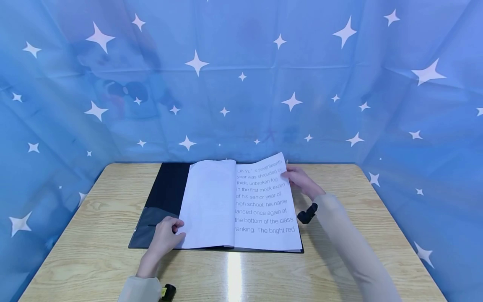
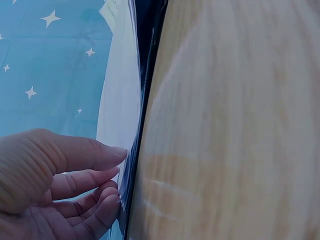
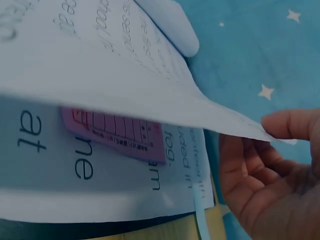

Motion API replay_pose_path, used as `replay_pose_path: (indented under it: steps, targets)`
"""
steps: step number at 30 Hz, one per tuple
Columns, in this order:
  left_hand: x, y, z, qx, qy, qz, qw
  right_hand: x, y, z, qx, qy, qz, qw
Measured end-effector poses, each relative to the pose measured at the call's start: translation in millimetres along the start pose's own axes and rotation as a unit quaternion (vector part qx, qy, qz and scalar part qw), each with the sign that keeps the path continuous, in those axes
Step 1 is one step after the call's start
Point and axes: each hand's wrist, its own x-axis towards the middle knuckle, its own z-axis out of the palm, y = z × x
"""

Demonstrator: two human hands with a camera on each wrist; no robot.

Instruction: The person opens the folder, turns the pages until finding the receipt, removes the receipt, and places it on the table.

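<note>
A black folder (image 1: 170,180) lies spread on the table, with white sheets inside. The left sheet (image 1: 211,201) looks blank; the right page (image 1: 262,205) bears large printed English text. My right hand (image 1: 303,181) pinches the right page near its upper outer corner and lifts that side. Beneath the raised page (image 3: 150,95), the right wrist view shows a pink slip (image 3: 120,135) with a printed grid, lying on another printed sheet (image 3: 100,180). My left hand (image 1: 165,235) pinches the lower outer edge of the left sheets (image 2: 120,100) between thumb and fingers.
The folder rests on a wood-grain table (image 1: 94,218), toward its back edge. Behind and at both sides hangs a blue curtain (image 1: 241,105) with white stars. A pale narrow strip (image 3: 201,215) sticks out past the sheets' edge in the right wrist view.
</note>
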Motion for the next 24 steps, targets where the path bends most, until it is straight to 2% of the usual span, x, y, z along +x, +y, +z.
replay_pose_path:
  steps: [6, 11, 19, 24]
  targets:
    - [0.3, 0.5, -0.1, 0.0, -0.002, 0.001, 1.0, -9, -7, 6, 0.01, -0.03, -0.011, 0.999]
    - [0.8, 0.2, 0.2, -0.001, -0.003, 0.0, 1.0, -18, -16, 11, -0.013, -0.048, -0.017, 0.999]
    - [0.4, 0.3, -0.3, 0.0, -0.003, 0.003, 1.0, -26, -31, 22, -0.02, -0.087, -0.039, 0.995]
    - [0.5, -0.3, -0.2, 0.002, -0.003, 0.003, 1.0, -32, -42, 30, -0.016, -0.091, -0.042, 0.995]
